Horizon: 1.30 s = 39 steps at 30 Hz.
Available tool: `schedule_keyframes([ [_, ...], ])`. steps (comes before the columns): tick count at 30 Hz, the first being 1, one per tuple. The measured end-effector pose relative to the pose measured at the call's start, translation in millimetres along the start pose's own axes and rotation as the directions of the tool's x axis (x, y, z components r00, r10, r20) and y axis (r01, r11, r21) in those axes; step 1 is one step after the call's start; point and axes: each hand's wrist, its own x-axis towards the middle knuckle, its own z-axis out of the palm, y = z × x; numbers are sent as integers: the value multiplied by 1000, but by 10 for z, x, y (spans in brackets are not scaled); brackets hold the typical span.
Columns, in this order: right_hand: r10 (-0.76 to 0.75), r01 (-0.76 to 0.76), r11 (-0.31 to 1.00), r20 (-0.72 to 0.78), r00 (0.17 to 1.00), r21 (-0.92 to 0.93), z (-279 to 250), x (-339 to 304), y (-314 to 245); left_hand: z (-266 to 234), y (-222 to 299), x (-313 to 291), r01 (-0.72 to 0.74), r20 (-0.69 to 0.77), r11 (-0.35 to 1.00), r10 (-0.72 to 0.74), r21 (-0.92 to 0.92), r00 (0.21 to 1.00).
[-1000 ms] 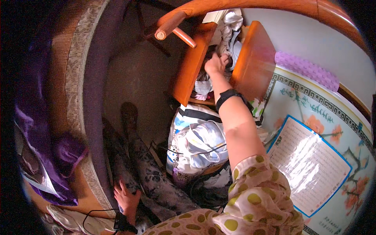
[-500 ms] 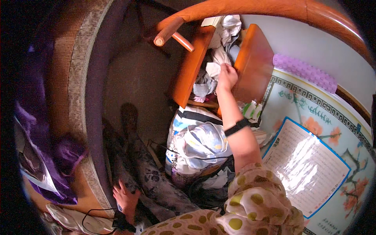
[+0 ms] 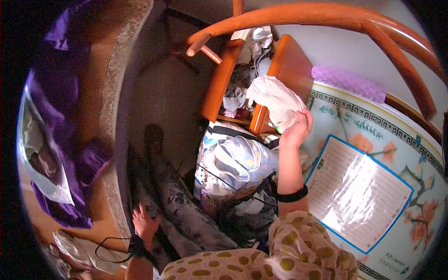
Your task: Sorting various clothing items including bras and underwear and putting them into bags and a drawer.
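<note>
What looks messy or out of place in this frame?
The open wooden drawer is stuffed with crumpled cloth in no order. The right hand holds up a bunched pale cloth above it. A heap of bags sits on the floor below. The left hand rests low, by a black cord.

We kept our right arm stretched forward and upward from the lower edge, the forearm bare past a spotted sleeve and ringed by a dark band at the wrist. Our right hand (image 3: 296, 129) was raised at the end of it, fingers curled tight into a closed fist around a pale cloth (image 3: 274, 99), knuckles turned away from us. Our left hand (image 3: 144, 225) sat low near our body, well apart from the right, fingers spread loosely and pointing forward, resting flat with nothing gripped, a dark band at its wrist too.
</note>
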Motion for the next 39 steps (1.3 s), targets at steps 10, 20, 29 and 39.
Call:
schedule_keyframes([
  [10, 620, -730, 585, 384, 684, 354, -29, -769, -688, -385, 302, -98, -273, -132, 897, 242, -347, 961],
  [20, 619, -918, 393, 756, 213, -63, 146, -1541, -1111, -1465, 1496, -222, -750, -667, 514, 389, -416, 636],
  [29, 661, -904, 386, 738, 134, -182, 539, -1933, -772, -1389, 1237, -375, 27, -20, -107, 416, -994, 909],
  [39, 771, -715, 529, 610, 181, -457, 309, -2268, -461, -1274, 869, -611, 290, 180, -183, 454, -939, 872],
])
